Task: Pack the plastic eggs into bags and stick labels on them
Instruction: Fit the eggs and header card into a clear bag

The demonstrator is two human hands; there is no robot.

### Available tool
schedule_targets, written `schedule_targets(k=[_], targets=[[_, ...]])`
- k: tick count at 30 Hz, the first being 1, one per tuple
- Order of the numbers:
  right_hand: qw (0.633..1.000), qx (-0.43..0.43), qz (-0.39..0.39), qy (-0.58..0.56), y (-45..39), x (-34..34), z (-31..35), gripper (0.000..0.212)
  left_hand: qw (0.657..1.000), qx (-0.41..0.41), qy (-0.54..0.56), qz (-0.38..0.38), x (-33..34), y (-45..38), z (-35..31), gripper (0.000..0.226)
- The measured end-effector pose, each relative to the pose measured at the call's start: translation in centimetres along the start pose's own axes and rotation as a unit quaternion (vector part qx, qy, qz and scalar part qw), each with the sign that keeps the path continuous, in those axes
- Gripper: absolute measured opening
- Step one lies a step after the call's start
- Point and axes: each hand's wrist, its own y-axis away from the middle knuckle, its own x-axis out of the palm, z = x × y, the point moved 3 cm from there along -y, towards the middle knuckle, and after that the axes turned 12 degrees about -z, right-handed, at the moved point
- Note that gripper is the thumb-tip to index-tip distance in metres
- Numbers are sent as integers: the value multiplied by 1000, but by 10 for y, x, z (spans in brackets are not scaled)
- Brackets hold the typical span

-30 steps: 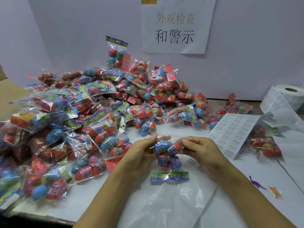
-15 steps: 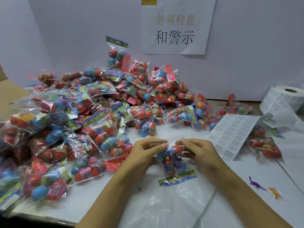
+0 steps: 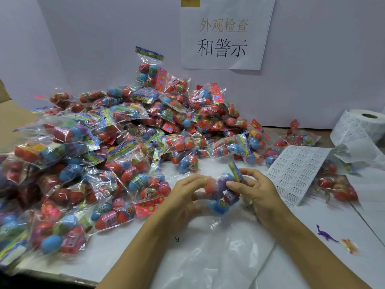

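Both hands are holding one small clear bag of plastic eggs (image 3: 221,190) just above the white table (image 3: 312,257), in front of the person and near the table's middle. The left hand (image 3: 187,197) is curling its fingers around the bag's left side, where a blurred red egg is showing, and the right hand (image 3: 258,195) is gripping the right side, its fingers wrapping over the bag's colourful header strip (image 3: 236,173), which is pointing up and away from the person. Inside the bag a purple egg is sitting at the top and a blue egg (image 3: 217,205) is hanging at the bottom; the bag is motion-blurred, so how many eggs it is holding cannot be told. A large heap of filled egg bags (image 3: 116,147) is spreading across the left half of the table and rising against the back wall. A flat sheet of warning labels (image 3: 295,172) is lying just to the right of the right hand, and a roll of labels (image 3: 362,126) is standing farther right near the wall. A loose bag of eggs (image 3: 335,186) is resting beside the sheet. A purple toy dinosaur (image 3: 326,235) and a small orange toy (image 3: 350,246) are lying near the right forearm. A paper sign with Chinese characters (image 3: 225,34) is hanging on the wall.
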Motion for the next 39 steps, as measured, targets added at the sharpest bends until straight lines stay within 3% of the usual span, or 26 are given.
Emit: schedule_targets(k=[5,10,16,21,28,31,36,39], targets=[[999,-35,25,26,2,4,-1,69,999,16,-33,-17,-1,-1,5,31],[1000,9,-6,18,4,5,-2,64,999,16,-2,-32,2,-1,4,54],[993,-40,64,88,12,12,1,27,997,52,-31,-40,-1,-1,0,30],[997,-6,40,60,7,8,-7,41,995,62,-59,-45,-1,-1,1,8],[996,-31,33,72,8,13,-7,23,992,81,-66,-78,-5,-6,6,10],[995,-26,29,89,12,13,-5,14,990,79,-56,-101,-7,-7,6,20],[996,-36,-10,78,11,9,2,33,977,112,-66,-170,-8,-6,0,43],[998,-13,-59,29,6,1,6,24,963,148,-105,-199,-10,-5,-2,79]])
